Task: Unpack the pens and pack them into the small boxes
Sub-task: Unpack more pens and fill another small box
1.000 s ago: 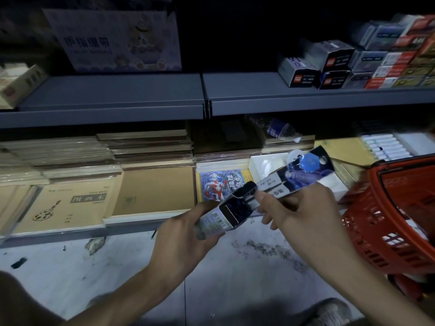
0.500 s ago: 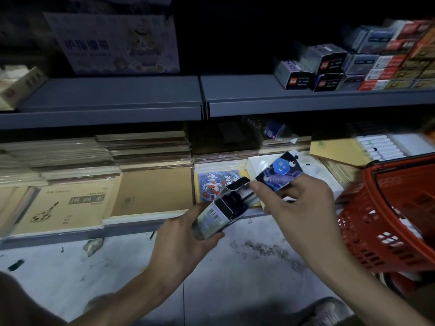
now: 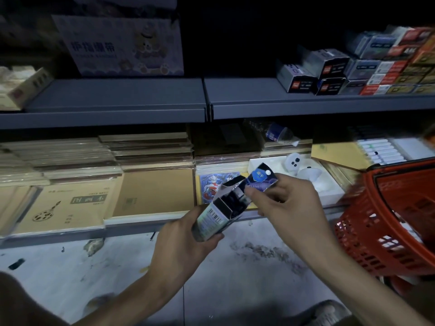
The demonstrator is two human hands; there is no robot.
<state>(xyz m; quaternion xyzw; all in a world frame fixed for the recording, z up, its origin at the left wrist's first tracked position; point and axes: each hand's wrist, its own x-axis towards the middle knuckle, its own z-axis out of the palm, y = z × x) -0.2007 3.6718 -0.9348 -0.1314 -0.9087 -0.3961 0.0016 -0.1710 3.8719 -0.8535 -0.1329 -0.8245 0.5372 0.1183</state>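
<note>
My left hand (image 3: 186, 234) grips a small silver pen box (image 3: 215, 214) with a barcode on its side, tilted up to the right, its top flap open. Dark pen ends show inside the mouth. My right hand (image 3: 286, 203) pinches a blue pen pack (image 3: 261, 178) whose lower end sits in the box's opening; only its upper printed end sticks out above my fingers. Both hands are in front of the lower shelf, above the floor.
A red plastic basket (image 3: 395, 227) hangs at the right, close to my right forearm. The lower shelf holds notebook stacks (image 3: 70, 203) and a white tray (image 3: 329, 187). Small pen boxes (image 3: 329, 74) crowd the upper grey shelf (image 3: 282, 107) at right.
My right hand has pushed the blue pack down to the left, deeper into the box; far less of it shows now. The left hand has kept the box nearly still.
</note>
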